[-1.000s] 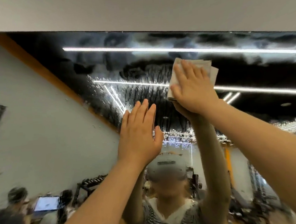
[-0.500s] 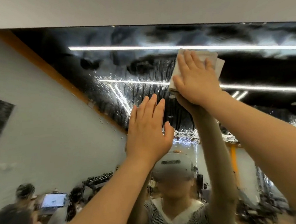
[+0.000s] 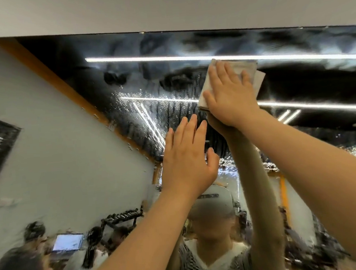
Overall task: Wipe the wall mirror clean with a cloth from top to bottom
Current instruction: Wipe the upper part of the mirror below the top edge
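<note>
Right hand (image 3: pixel 229 95) flat, fingers straight, presses folded cloth (image 3: pixel 251 75) against wet wall mirror (image 3: pixel 171 105) near its top edge. Left hand (image 3: pixel 188 157) open, fingers straight, holds nothing, lower beside it.

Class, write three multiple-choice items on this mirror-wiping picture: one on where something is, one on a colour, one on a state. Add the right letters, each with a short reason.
1. Where is the cloth on the mirror?
A. near the top edge
B. at the bottom
C. on the far left side

2. What colour is the cloth?
A. red
B. off-white
C. dark blue

3. How is the right hand placed?
A. clenched, holding nothing
B. hanging away from the glass
C. fingers straight, pressing the cloth

Answers: 1 A, the cloth lies just under the mirror's upper edge. 2 B, its visible corners are pale. 3 C, straight fingers lie over the cloth; the left hand is open too.
</note>
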The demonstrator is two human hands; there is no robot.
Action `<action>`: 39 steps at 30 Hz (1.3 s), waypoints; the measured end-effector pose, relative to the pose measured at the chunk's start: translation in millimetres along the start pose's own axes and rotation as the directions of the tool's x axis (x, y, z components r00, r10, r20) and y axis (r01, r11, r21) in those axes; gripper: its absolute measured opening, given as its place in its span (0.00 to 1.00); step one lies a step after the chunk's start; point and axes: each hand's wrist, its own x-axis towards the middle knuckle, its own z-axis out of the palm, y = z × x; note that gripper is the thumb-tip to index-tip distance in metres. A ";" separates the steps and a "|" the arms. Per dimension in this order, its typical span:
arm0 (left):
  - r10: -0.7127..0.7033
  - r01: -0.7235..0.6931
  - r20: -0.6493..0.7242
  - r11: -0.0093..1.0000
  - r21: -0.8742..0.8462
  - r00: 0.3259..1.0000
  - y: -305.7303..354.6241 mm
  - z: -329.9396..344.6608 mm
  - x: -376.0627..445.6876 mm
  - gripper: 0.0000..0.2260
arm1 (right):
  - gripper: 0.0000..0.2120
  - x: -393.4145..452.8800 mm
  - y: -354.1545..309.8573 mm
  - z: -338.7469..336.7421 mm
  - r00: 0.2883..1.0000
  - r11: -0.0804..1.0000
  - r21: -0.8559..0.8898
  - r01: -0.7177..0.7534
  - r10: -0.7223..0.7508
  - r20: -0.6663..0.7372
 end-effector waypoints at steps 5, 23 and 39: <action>0.000 0.000 0.010 1.000 -0.005 1.000 0.3 -2.0 -1.0 0.28 | 0.29 0.2 -5.3 2.2 1.000 1.000 0.013 0.001 -0.001 -0.017; -0.072 0.064 0.067 0.991 0.114 0.995 -194.8 -80.1 7.4 0.30 | 0.36 4.3 -29.0 -4.7 0.980 0.980 -0.022 -0.199 0.199 -0.010; -0.103 0.099 0.060 0.993 0.067 0.993 -203.5 -72.6 -3.3 0.28 | 0.29 11.2 -74.2 3.8 0.963 0.956 -0.118 -0.270 0.270 -0.011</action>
